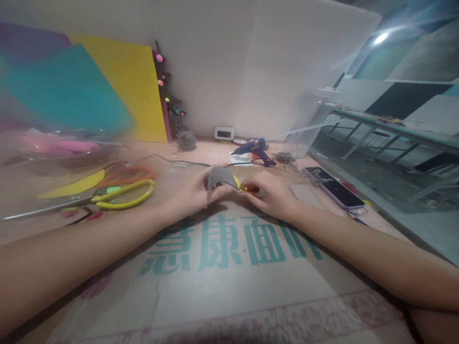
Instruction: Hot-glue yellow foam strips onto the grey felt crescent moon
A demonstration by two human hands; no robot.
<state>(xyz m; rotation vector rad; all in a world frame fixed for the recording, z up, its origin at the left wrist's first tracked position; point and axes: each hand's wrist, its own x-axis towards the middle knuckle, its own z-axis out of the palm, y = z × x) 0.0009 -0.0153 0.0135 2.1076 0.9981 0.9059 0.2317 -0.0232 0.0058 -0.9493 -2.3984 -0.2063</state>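
Between my hands, above the printed sheet, is a curved grey piece [220,177] that looks like felt or foam. My left hand [206,188] is wrapped round its left side, thumb along the lower edge. A small yellow piece [237,181] shows at the grey piece's right edge. My right hand [267,191] pinches there, thumb and forefinger together on a yellow bit beside the grey piece. Just behind the hands, a dark blue glue gun [256,150] lies on a small white paper, its nozzle pointing left.
Yellow-handled scissors [124,196] lie at left beside yellow and orange pieces. At right is a phone [333,188] near the table edge. A small clock [224,134] and a dark stand with coloured balls [186,138] stand at the back. Coloured sheets [122,86] lean upper left.
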